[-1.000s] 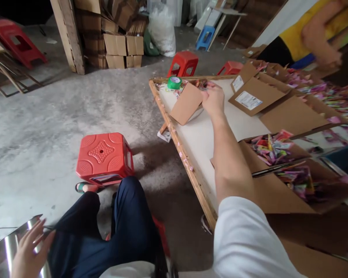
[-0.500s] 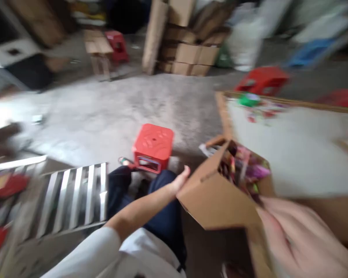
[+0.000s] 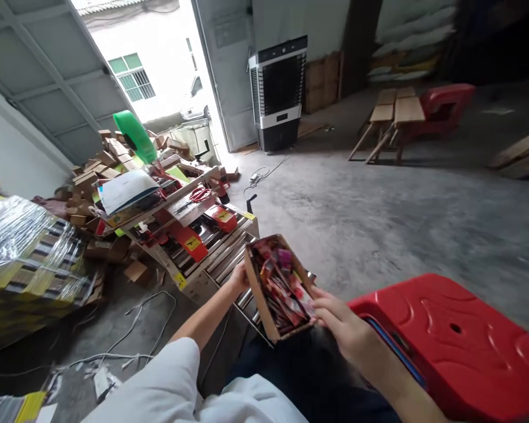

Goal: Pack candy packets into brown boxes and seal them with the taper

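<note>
Over the lap, a box [image 3: 277,288] of bright packets — left hand [image 3: 238,276] gripping its far side, right hand [image 3: 340,322] clasping its near edge — beside a red stool [image 3: 458,341].

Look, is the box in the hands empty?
No, the cardboard box held between the left hand and right hand is full of colourful packets.

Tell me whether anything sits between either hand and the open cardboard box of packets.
Nothing visible does. The left hand grips the cardboard box at its far side, and the right hand holds its near side.
</note>
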